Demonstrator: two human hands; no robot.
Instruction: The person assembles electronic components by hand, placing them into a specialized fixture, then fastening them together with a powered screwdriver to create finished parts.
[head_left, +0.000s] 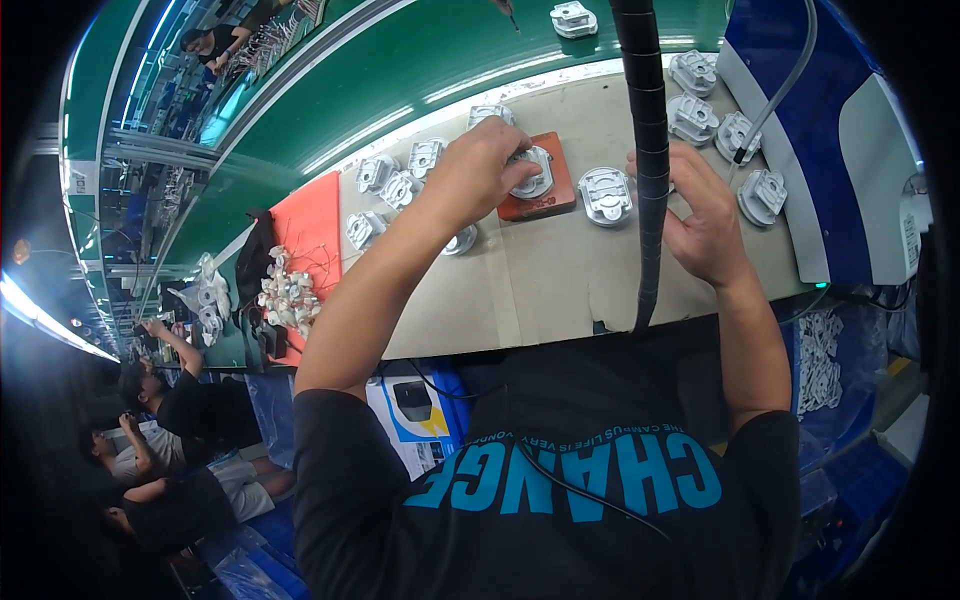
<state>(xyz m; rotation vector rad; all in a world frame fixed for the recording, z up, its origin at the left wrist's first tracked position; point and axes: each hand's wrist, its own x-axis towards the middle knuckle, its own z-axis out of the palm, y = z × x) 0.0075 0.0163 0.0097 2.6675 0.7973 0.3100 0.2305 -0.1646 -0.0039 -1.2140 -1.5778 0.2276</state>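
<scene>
Two hands busy: your left hand (490,165) presses the grey casting (532,175) on the red pad (556,196), your right hand (705,215), fingers curled shut around the black coiled hose (648,150), could snag it.

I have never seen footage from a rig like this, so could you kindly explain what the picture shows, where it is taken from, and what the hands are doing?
The picture comes from a wide fisheye camera worn on a person's head, looking down at their own two bare hands; straight edges bend near the rim. There is no robot. The person stands at a beige work surface beside a green conveyor belt. Many small grey metal parts lie on the surface. The left hand presses one grey part onto a reddish-brown block. The right hand is curled near a black spiral-wrapped hose that hangs in front; what it holds is hidden. Another grey part lies between the hands. Other people work at the far left.
</scene>
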